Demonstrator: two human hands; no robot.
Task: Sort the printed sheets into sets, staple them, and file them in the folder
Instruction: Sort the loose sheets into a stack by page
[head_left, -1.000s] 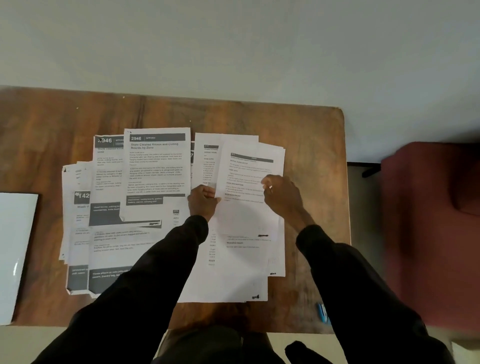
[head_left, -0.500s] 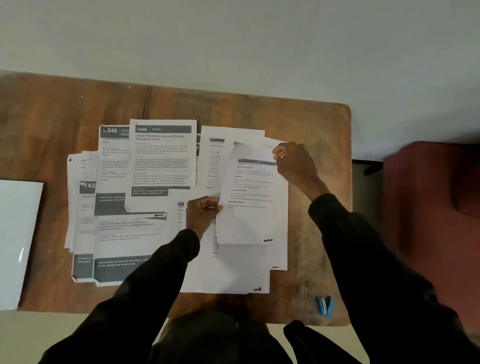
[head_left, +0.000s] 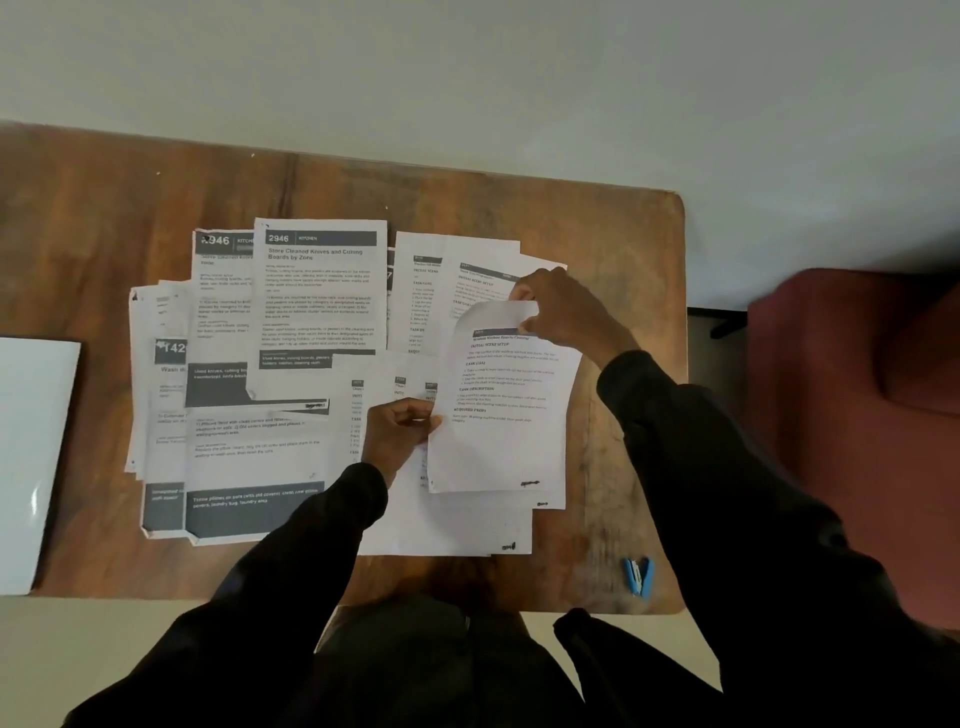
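Wooden tabletop (head_left: 104, 218) with printed sheets (head_left: 317, 291) overlapping across its middle and the white folder (head_left: 31, 441) at its left edge. The top sheet (head_left: 504, 415) nearest the right edge is pinched at its far edge by the right hand (head_left: 566, 312) and at its left edge by the left hand (head_left: 400, 434), fingers (head_left: 418, 415) closed on the paper; the blue stapler (head_left: 638, 574) lies near the near right corner. Good practice is to lift this leaf alone and read its header; versus half a second earlier, its far edge now curls up.
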